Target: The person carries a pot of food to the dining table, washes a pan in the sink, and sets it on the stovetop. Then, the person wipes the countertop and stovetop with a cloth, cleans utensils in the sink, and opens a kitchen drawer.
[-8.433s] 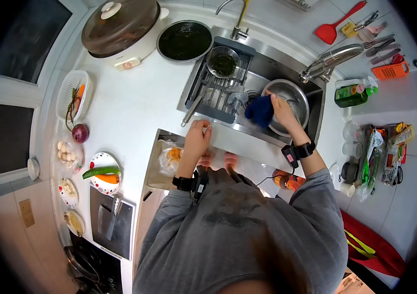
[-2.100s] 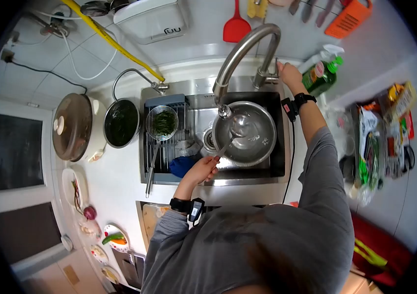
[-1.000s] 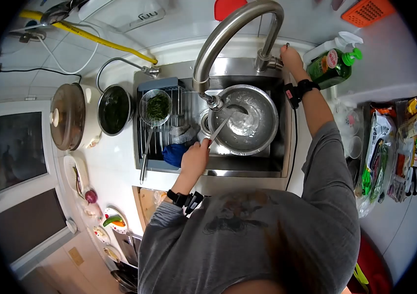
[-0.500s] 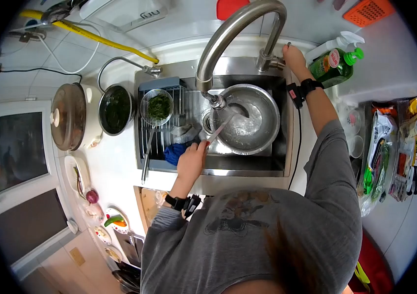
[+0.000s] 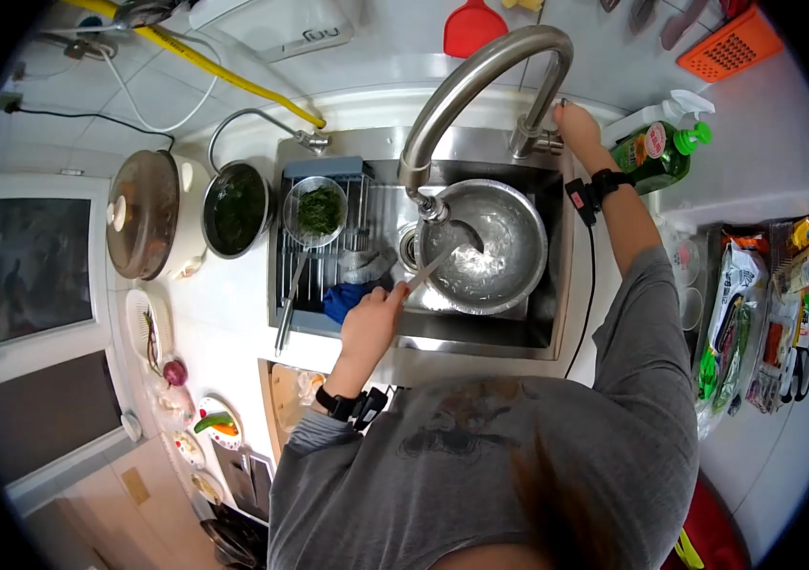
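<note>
My left hand (image 5: 371, 325) is closed around the handle of a metal ladle (image 5: 439, 261). The ladle's bowl is over a round steel basin (image 5: 530, 287) that sits in the sink (image 5: 414, 344). Shiny, rippled water lies in the basin. Above the ladle is the spout of a curved steel faucet (image 5: 417, 157). At the faucet's base, my right hand (image 5: 577, 128) has its fingers closed around the lever (image 5: 561, 104), most of which they hide. Left of the basin, a strainer (image 5: 302, 220) of chopped greens (image 5: 319, 209) rests on a drying rack (image 5: 355, 199).
Blue and grey cloths (image 5: 345, 299) lie beside my left hand. Further left are a pot of dark greens (image 5: 236, 211) and a lidded cooker (image 5: 143, 217). A green soap bottle (image 5: 653, 157) stands near my right wrist. A black cable (image 5: 583, 328) hangs from that wrist.
The whole view has shifted slightly, showing more of the back wall. The ladle has tilted a little in the basin. Both hands keep their grips.
</note>
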Available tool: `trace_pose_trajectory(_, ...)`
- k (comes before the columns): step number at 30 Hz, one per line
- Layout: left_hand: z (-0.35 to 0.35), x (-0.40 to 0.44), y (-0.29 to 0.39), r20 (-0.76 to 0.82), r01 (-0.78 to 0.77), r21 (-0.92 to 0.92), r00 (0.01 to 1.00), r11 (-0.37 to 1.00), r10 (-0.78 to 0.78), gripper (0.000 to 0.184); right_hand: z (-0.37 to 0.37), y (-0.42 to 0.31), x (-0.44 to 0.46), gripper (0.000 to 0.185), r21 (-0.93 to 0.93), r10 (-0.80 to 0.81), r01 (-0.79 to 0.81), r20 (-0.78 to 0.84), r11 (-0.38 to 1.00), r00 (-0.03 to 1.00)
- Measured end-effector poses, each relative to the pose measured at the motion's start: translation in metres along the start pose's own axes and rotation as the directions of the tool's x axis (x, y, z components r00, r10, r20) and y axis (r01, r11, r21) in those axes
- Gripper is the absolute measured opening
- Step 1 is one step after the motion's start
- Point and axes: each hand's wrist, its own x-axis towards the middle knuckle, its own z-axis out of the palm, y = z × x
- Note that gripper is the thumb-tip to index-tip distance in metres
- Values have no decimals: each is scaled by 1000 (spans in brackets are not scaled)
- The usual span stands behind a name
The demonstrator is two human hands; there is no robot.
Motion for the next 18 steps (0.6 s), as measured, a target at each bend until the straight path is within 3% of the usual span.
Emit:
trace_pose_trajectory(2, -14, -17, 0, 37, 53, 26, 998, 998, -54, 38, 2, -1, 0, 30, 115, 149, -148, 5, 982, 989)
trace_pose_trajectory(3, -18, -24, -2, 25, 49, 25, 998, 998, -49, 41, -6, -8, -5, 30, 118, 145, -144, 1, 982, 989)
trace_pose_trajectory(5, -33, -36, -6, 12, 46, 64, 999, 997, -47, 39, -31, -25, -25, 27, -68, 109, -110, -17, 992, 994)
trace_pose_trajectory(6, -40, -42, -8, 8, 42, 99, 999, 994, -43, 37, -33, -31, -35, 27, -69, 109, -110, -22, 991, 994)
trace_pose_trajectory(8, -48, -50, -13, 25, 66, 105, 997, 992, -69, 35, -35, -45, -61, 32, -77, 92, -80, 166, 994, 982)
trace_pose_trajectory(10, -55, -53, -19, 57, -27, 230, 998, 973, 14, 36, -62, -93, -105, 24, -24, -204, 232, 396, 972, 895)
trace_pose_trajectory(11, -58, -55, -23, 12, -109, 224, 994, 968, 109, 36, -64, -114, -123, 21, 35, -285, 306, 474, 952, 833)
trace_pose_trajectory(12, -61, -56, -24, 7, -107, 219, 994, 970, 108, 36, -66, -133, -146, 19, 48, -459, 481, 391, 876, 798)
trace_pose_trajectory(13, -66, -56, -24, -17, -153, 233, 987, 960, 162, 36, -57, -150, -164, 17, 148, -659, 642, 182, 752, 730)
trace_pose_trajectory(15, -79, -56, -20, -40, -232, 269, 967, 935, 251, 37, -64, -194, -203, 30, 557, -650, 510, 74, 656, 756)
trace_pose_trajectory(16, -84, -56, -18, -49, -236, 271, 965, 933, 258, 37, -50, -205, -215, 40, 625, -732, 557, 34, 547, 681)
trace_pose_trajectory(17, -89, -57, -17, -38, -273, 327, 953, 905, 301, 41, -46, -217, -226, 30, 642, -701, 574, -79, 509, 709)
trace_pose_trajectory(18, -95, -57, -16, -25, -308, 382, 939, 871, 342, 46, -49, -224, -225, 30, 634, -698, 578, -83, 514, 712)
